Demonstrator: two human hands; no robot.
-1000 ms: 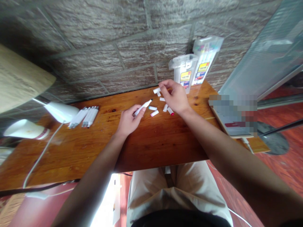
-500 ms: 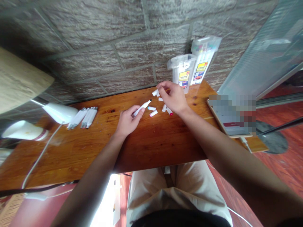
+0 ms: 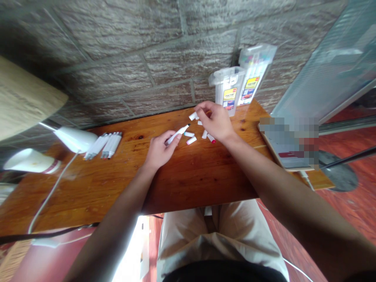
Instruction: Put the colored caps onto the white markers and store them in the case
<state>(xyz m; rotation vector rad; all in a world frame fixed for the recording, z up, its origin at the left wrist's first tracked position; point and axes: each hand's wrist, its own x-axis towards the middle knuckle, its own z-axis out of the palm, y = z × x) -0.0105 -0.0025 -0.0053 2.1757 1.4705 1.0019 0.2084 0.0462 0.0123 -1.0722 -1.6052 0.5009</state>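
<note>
My left hand point(image 3: 161, 150) is closed around an uncapped white marker point(image 3: 178, 134), its dark tip pointing up and right. At the far side of the loose caps, my right hand point(image 3: 216, 121) has its thumb and fingers pinched at a white marker cap point(image 3: 193, 116); its fingers partly cover the caps there. Between the hands lie a cap with a blue-green end point(image 3: 188, 134) and a cap with a pink end point(image 3: 191, 140). Under my right wrist are a white cap point(image 3: 205, 134) and a red-ended cap point(image 3: 211, 138).
Two clear plastic marker cases point(image 3: 230, 94) stand against the stone wall at the back right. Several markers point(image 3: 103, 145) lie in a row at left, beside a white lamp base point(image 3: 75, 139) and a paper cup point(image 3: 32, 160). A tablet point(image 3: 286, 147) rests at the right edge.
Both hands keep nearly the same pose, left on the marker, right at the caps. The whole view has shifted very slightly.
</note>
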